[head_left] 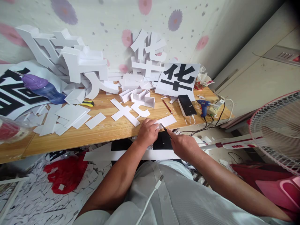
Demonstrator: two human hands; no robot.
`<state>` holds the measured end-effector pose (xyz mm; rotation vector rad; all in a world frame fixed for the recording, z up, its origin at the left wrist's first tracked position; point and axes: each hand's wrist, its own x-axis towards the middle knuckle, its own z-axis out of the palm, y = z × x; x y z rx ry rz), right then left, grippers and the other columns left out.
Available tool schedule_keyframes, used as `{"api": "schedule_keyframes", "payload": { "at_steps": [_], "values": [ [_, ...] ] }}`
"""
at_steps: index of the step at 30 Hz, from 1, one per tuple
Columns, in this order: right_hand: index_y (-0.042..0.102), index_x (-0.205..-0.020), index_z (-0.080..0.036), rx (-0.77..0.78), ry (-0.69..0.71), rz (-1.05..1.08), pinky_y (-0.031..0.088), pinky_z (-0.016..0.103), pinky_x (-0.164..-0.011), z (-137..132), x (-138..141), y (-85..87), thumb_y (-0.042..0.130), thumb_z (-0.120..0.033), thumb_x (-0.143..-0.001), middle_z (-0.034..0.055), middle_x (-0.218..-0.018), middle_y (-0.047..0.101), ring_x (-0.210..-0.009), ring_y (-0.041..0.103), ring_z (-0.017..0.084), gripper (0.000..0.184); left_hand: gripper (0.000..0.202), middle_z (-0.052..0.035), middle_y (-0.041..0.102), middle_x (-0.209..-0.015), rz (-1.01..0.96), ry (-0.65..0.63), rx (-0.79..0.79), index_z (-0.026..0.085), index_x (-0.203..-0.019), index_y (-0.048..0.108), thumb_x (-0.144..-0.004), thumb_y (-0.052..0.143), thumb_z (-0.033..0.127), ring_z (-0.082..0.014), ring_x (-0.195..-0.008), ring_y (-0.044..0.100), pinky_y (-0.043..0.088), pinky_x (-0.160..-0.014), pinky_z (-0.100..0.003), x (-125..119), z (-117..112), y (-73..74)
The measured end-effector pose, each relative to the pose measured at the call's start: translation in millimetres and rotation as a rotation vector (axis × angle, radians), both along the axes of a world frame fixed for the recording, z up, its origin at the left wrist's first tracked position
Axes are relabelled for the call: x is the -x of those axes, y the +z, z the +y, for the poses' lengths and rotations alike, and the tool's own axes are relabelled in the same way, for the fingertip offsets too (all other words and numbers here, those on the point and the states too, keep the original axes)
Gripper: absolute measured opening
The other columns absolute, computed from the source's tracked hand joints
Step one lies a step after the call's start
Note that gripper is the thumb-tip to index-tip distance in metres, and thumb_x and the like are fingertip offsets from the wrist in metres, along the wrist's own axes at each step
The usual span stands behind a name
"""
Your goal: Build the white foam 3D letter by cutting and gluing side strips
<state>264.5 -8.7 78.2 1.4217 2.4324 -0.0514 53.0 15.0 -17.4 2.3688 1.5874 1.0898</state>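
At the table's front edge, my left hand [147, 132] is closed with its fingers curled, holding down a small white foam board strip [168, 120]. My right hand [184, 145] grips a slim dark craft knife [166, 129], its tip touching the strip beside my left fingertips. Just behind my left hand lie a flat white cross-shaped cutout [125, 112] and a curved cutout [141, 110]. A loose white rectangle [95, 120] rests further left. Across my lap runs a long white strip [103, 155].
White built-up letters [82, 64] stand along the wall, near a printed character sheet [178, 79]. A phone [187, 105], pencil [167, 107] and blue glue gun [203, 106] lie right; a yellow cutter [87, 103] and bottle [44, 89] left. A fan [276, 134] stands close at right.
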Motion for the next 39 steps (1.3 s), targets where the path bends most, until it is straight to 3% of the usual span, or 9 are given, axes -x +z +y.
{"api": "schedule_keyframes", "payload": {
  "at_steps": [11, 19, 32, 39],
  "values": [
    [0.029, -0.175, -0.018, 0.022, 0.003, 0.002, 0.056, 0.031, -0.070, -6, -8, -0.5, 0.047, -0.022, -0.107, 0.0162, -0.097, 0.084, -0.084, 0.083, 0.028, 0.071, 0.015, -0.0084, 0.076, -0.106, 0.008, -0.001, -0.006, 0.025, -0.089, 0.075, -0.099, 0.067, 0.018, -0.0301, -0.110, 0.066, 0.055, -0.099, -0.052, 0, 1, -1.2],
    [0.043, -0.170, -0.019, 0.023, -0.002, 0.000, 0.054, 0.029, -0.067, -11, -11, 0.8, 0.048, -0.020, -0.106, 0.0152, -0.099, 0.085, -0.085, 0.083, 0.028, 0.064, 0.015, -0.0083, 0.076, -0.104, 0.034, 0.000, 0.001, 0.024, -0.086, 0.073, -0.098, 0.066, 0.016, -0.0289, -0.107, 0.065, 0.054, -0.100, -0.049, 0, 0, 1.6],
    [0.035, -0.173, -0.021, -0.012, 0.010, 0.038, 0.046, 0.028, -0.059, -23, -26, -11.8, 0.053, -0.015, -0.103, 0.0105, -0.091, 0.084, -0.078, 0.081, 0.025, 0.073, 0.016, -0.0077, 0.077, -0.106, 0.048, -0.007, 0.000, 0.023, -0.086, 0.072, -0.100, 0.066, 0.017, -0.0280, -0.107, 0.066, 0.054, -0.102, -0.048, 0, 0, 3.5],
    [0.047, -0.167, -0.025, -0.050, -0.010, 0.193, 0.044, 0.028, -0.061, -17, -34, -6.5, 0.049, -0.024, -0.109, 0.0071, -0.098, 0.086, -0.082, 0.082, 0.024, 0.059, 0.014, -0.0078, 0.076, -0.104, 0.017, -0.014, -0.004, 0.023, -0.084, 0.072, -0.096, 0.072, 0.017, -0.0283, -0.106, 0.066, 0.055, -0.099, -0.048, 2, 2, -0.7]
  ]
}}
